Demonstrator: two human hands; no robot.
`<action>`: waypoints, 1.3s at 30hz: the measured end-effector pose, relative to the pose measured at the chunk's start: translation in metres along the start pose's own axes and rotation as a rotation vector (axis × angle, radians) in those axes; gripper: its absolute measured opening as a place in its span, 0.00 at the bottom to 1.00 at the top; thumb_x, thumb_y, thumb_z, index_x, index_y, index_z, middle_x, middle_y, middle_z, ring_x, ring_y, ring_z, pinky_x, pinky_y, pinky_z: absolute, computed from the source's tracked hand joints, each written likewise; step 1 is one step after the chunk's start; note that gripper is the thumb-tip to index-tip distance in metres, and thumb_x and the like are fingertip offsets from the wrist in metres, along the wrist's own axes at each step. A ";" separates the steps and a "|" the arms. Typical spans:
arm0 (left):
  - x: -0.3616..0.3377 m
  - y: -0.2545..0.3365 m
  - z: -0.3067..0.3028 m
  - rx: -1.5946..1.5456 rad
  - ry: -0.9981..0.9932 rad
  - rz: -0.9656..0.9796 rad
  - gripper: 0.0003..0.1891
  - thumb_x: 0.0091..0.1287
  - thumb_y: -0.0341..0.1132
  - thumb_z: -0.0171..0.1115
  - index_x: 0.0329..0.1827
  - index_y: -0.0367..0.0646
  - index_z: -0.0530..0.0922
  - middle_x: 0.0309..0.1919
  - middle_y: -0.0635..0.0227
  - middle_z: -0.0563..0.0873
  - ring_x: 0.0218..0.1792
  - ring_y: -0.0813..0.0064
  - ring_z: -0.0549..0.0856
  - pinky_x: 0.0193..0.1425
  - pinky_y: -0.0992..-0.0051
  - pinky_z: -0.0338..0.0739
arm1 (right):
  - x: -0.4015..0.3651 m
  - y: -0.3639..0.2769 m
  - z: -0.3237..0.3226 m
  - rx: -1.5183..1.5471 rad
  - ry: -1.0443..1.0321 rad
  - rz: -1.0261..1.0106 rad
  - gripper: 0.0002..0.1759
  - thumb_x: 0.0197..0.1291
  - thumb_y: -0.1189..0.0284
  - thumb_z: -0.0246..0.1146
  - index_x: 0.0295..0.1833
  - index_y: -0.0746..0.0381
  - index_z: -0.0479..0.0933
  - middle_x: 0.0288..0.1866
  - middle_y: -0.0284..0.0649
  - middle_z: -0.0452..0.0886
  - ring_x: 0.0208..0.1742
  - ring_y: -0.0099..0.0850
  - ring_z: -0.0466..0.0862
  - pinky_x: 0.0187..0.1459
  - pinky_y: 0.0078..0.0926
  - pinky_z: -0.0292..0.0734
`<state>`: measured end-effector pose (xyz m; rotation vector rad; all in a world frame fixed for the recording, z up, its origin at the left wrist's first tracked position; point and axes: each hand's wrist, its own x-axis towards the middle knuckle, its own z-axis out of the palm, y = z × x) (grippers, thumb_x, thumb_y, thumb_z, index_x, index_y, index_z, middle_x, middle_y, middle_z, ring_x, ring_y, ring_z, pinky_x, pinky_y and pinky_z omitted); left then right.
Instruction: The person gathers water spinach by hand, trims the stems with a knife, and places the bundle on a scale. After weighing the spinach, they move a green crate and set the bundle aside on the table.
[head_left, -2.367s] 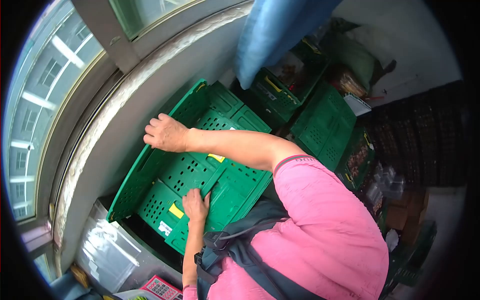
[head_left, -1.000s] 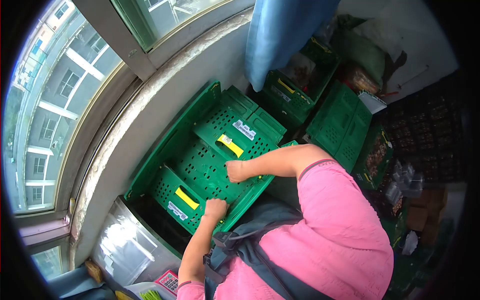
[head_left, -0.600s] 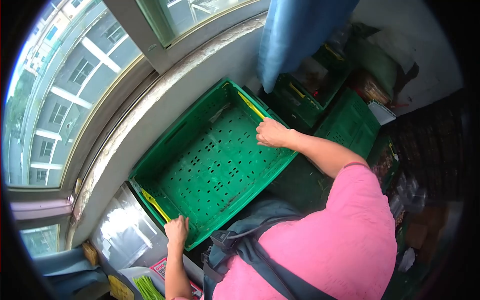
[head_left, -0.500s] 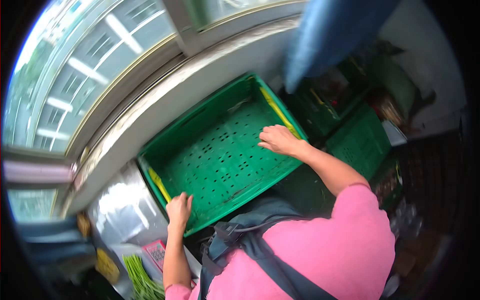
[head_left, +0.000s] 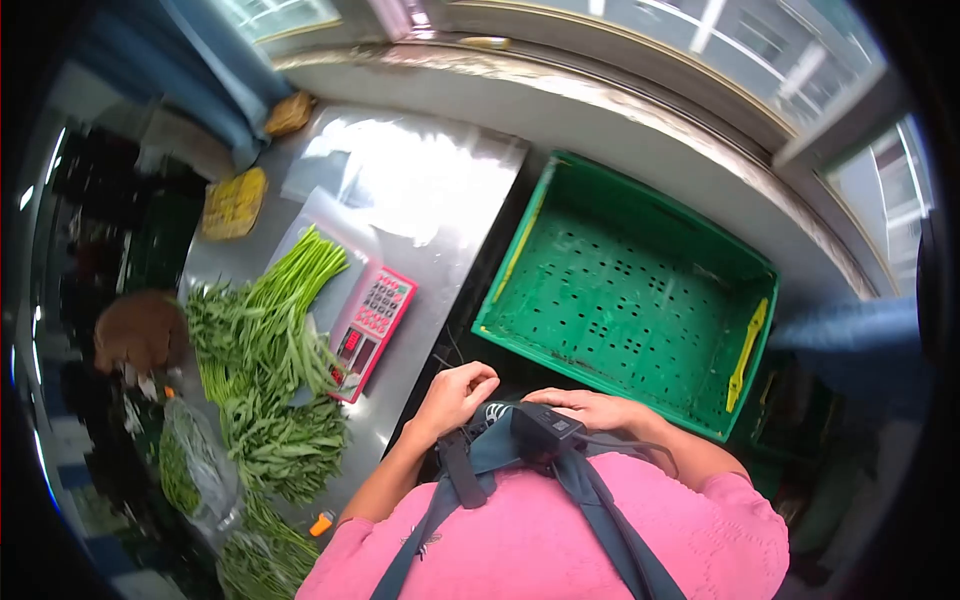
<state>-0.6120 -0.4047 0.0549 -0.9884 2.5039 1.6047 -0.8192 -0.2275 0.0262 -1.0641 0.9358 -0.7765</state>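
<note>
My left hand (head_left: 455,395) is beside the chest strap, near the metal table's edge. Its fingers are curled in, with nothing visible in them. My right hand (head_left: 590,408) lies in front of my body, fingers stretched out and partly hidden behind the black device (head_left: 547,432) on the strap. Beyond it stands a green plastic crate (head_left: 640,290) with a perforated bottom and yellow handles, nothing inside. Left of my hands, bunches of leafy green vegetables (head_left: 280,430) lie on the table, some across a red digital scale (head_left: 372,325).
The shiny metal table (head_left: 470,190) runs along the left, with a yellow block-like item (head_left: 234,203) near its far side. A window ledge (head_left: 640,95) passes behind the crate. A plastic bag of greens (head_left: 195,465) lies at the lower left. A blue curtain (head_left: 215,70) hangs at upper left.
Both hands have left the crate's ends and drawn back toward my body. My view has turned left, bringing the table, scale and vegetables fully into sight.
</note>
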 end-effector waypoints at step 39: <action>-0.162 -0.138 -0.141 0.286 1.532 -0.291 0.04 0.61 0.24 0.68 0.38 0.38 0.83 0.36 0.58 0.85 0.37 0.61 0.86 0.42 0.65 0.81 | 0.476 -0.170 0.005 -1.463 -0.067 -0.292 0.55 0.45 0.65 0.76 0.79 0.52 0.57 0.67 0.48 0.71 0.66 0.41 0.74 0.64 0.45 0.66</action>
